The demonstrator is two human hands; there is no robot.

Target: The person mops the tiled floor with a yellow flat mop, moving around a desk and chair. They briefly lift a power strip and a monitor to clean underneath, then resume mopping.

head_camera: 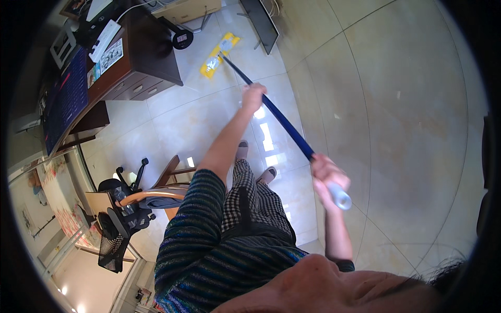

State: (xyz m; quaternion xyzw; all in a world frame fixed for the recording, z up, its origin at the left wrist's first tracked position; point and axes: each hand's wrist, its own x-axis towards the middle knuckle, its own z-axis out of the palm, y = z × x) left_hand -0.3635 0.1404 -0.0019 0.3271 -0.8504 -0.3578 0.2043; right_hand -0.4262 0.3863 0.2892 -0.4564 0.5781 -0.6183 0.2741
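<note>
A flat mop with a yellow pad (211, 65) rests on the tiled floor near the desk's corner. Its dark blue pole (287, 126) runs down to the right. My left hand (254, 97) is closed around the pole's lower part, nearer the mop head. Close to the pole's pale upper end (341, 198), my right hand (328, 178) grips it, slightly blurred. My slippered feet stand on the floor between the chair side and the wall.
A wooden desk (154, 62) with drawers stands at upper left. A black round base (182, 39) and a dark panel on feet (263, 25) stand near the mop head. An office chair (133, 223) and a wooden chair (162, 192) are at left; a tiled wall (407, 117) rises at right.
</note>
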